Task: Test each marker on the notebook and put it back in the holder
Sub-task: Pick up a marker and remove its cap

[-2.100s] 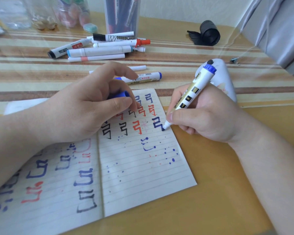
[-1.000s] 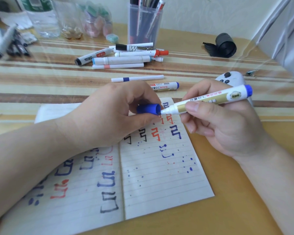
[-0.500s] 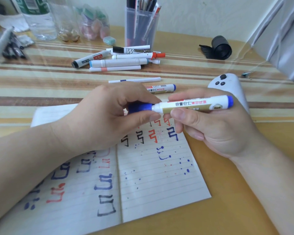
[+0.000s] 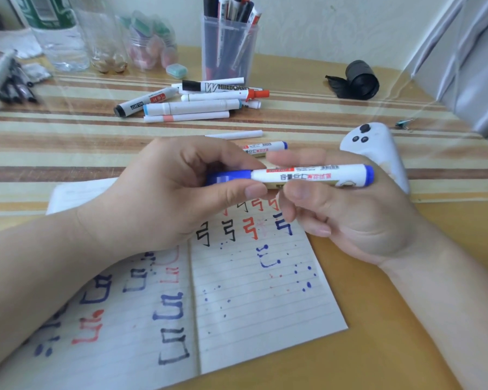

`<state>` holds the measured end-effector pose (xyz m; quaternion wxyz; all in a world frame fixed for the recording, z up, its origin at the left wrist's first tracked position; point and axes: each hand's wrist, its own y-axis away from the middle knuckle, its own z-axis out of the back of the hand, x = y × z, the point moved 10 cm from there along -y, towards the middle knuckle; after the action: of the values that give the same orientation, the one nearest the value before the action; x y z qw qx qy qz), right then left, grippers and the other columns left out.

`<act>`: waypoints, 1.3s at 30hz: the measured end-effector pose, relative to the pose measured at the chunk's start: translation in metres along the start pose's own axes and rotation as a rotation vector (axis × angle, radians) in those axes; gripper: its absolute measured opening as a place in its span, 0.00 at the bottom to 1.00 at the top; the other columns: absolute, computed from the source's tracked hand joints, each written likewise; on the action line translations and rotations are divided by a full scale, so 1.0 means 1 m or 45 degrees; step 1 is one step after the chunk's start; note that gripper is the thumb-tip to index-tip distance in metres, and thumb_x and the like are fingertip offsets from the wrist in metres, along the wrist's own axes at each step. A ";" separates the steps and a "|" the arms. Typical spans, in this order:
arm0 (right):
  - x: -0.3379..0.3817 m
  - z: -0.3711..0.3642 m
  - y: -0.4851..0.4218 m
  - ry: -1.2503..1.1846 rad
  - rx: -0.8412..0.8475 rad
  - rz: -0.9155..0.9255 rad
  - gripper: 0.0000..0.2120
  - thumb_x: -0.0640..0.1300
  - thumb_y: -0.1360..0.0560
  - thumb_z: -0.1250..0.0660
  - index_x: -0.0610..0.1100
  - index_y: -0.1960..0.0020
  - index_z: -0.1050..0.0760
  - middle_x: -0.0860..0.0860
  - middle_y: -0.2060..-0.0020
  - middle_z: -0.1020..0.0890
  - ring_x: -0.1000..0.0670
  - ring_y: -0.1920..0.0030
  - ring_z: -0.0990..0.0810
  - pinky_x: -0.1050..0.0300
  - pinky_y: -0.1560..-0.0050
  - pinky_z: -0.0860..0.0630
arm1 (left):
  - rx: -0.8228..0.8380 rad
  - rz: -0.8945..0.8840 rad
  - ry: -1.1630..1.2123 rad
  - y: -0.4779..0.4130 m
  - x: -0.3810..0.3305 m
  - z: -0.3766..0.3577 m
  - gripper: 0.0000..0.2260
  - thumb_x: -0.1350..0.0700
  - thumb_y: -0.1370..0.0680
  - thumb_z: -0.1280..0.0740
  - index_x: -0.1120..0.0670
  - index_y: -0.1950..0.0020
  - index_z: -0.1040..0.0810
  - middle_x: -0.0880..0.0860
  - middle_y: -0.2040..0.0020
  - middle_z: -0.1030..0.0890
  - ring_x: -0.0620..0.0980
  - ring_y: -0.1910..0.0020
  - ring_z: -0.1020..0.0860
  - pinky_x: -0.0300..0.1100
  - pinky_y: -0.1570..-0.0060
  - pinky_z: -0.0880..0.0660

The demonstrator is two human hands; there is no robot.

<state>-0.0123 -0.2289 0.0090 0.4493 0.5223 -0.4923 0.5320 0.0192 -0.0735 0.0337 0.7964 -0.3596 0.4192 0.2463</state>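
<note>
Over the open lined paper notebook (image 4: 265, 305), the right hand (image 4: 344, 218) pinched the white blue-ended marker (image 4: 307, 174) level and the left hand (image 4: 158, 195) pinched its blue plastic cap (image 4: 228, 177), likely seating it before the far clear holder (image 4: 228, 49).

Blue cap (image 4: 228, 177) now on the marker (image 4: 307, 174), no longer apart.

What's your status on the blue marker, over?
Left hand pinches blue cap, seated on marker. Right hand holds marker level over notebook. Holder at back, loose markers lying before it.
</note>
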 end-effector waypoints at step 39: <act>0.050 -0.013 0.019 0.242 -0.214 0.372 0.10 0.43 0.23 0.32 0.37 0.46 0.22 0.53 0.63 0.22 0.54 0.65 0.26 0.62 0.62 0.28 | -0.425 0.161 -0.554 0.000 0.009 0.048 0.19 0.45 0.17 0.45 0.53 0.62 0.27 0.49 0.67 0.25 0.49 0.64 0.27 0.48 0.60 0.31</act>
<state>-0.0353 -0.2202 0.0579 0.4538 0.3533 -0.5608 0.5956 0.0472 -0.0353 0.0449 0.7805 -0.3977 0.2136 0.4324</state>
